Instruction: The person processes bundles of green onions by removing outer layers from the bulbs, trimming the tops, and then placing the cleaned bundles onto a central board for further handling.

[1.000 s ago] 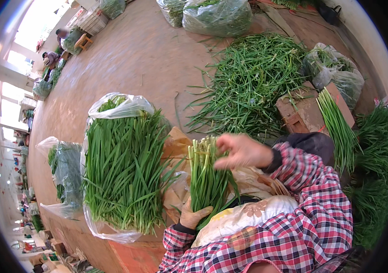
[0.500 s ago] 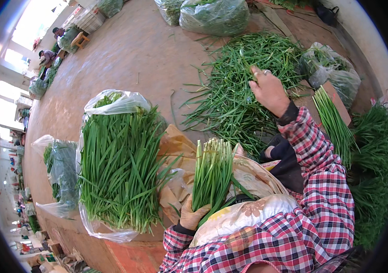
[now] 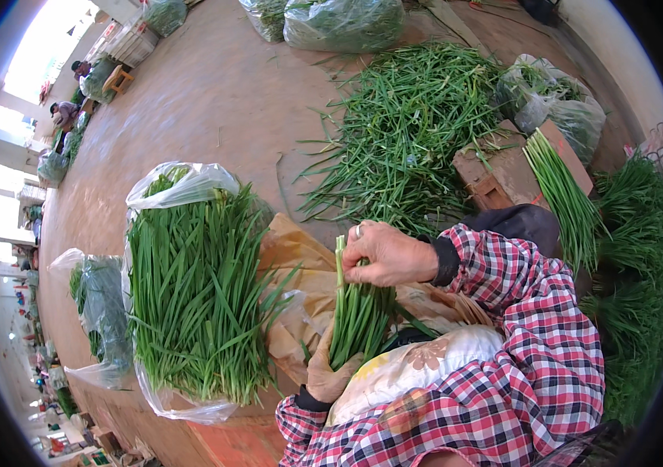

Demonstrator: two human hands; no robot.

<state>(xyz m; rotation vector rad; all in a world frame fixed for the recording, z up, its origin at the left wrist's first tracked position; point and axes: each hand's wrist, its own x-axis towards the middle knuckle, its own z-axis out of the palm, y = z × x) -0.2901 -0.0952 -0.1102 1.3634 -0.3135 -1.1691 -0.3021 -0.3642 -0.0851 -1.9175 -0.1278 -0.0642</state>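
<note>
A bunch of garlic chives stands upright at my lap, pale cut ends up. My left hand, in a tan glove, is wrapped round its lower, leafy part. At the top, my right hand, bare with a ring, has its fingers closed over the stem ends and hides most of them. Left of the bunch lies a large stack of garlic chives on a clear plastic bag. Beyond my right hand spreads a loose heap of green leaves.
Right of the heap is a wooden stool, with another chive bundle beside it. More greens line the right side. Filled plastic bags stand far off and at the left. Two people sit at the far left.
My right hand has come back from over the leaf heap to the top of the bunch, uncovering the stool. My left hand keeps its hold. The view has shifted slightly.
</note>
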